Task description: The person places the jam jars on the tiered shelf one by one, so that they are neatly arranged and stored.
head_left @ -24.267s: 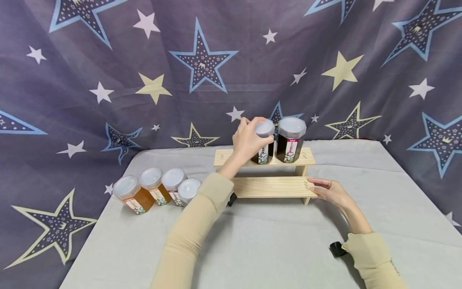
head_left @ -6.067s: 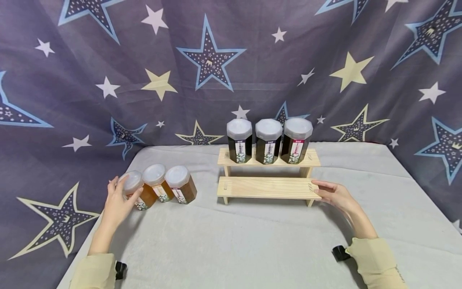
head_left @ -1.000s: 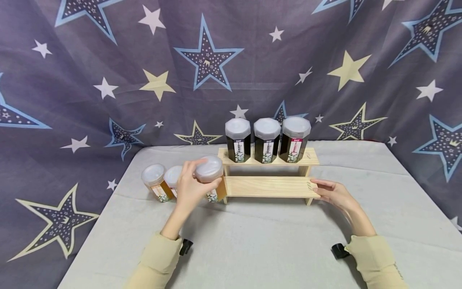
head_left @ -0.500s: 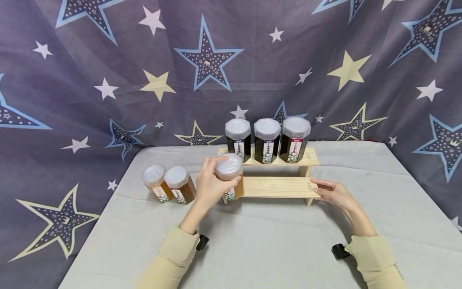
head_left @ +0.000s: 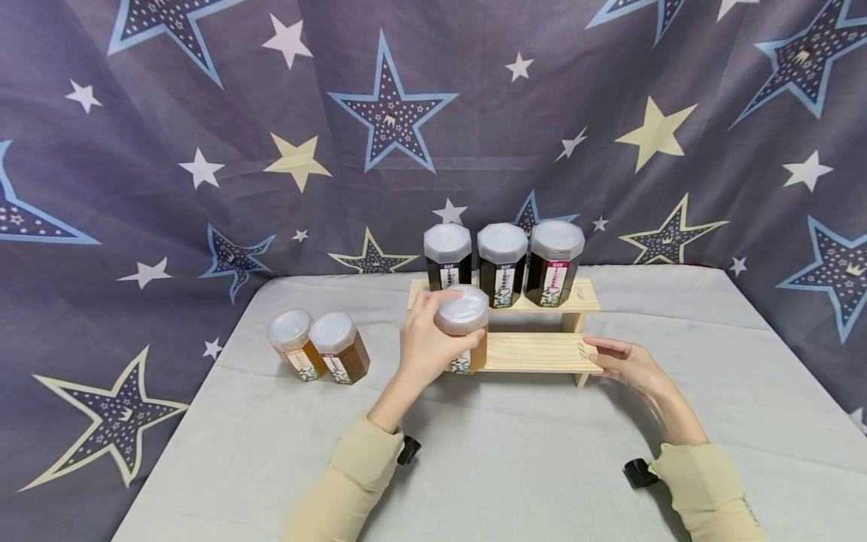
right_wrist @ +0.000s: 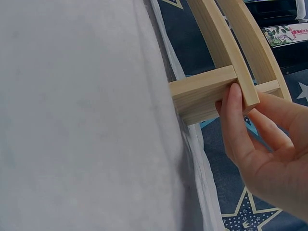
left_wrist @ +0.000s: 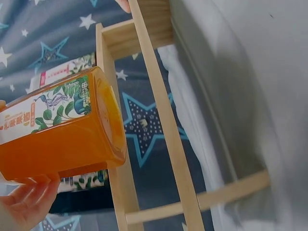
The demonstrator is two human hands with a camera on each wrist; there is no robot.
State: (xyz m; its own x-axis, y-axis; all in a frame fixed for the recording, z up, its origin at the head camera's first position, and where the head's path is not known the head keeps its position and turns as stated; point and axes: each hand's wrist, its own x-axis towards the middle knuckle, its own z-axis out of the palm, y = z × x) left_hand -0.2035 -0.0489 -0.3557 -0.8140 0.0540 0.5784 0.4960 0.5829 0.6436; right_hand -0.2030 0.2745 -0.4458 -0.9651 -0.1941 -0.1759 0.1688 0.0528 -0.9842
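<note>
My left hand grips an amber jar of what looks like honey by its clouded lid. The jar is upright, over the left half of the two-step wooden rack's lower shelf; its base appears raised in the left wrist view. The thumb lies across the front of the lid. My right hand pinches the right end of the lower shelf, fingers and thumb around the board end. On the upper shelf stand three dark jars: a left one, a middle one and a right one.
To the left on the grey cloth-covered table stand an amber jar and a brownish jar, side by side. A star-patterned curtain hangs behind the table.
Earlier a dark jar went onto the upper shelf, making three there. My left hand has since lifted the leftmost amber jar and carried it right, to the lower shelf. The right hand stays put.
</note>
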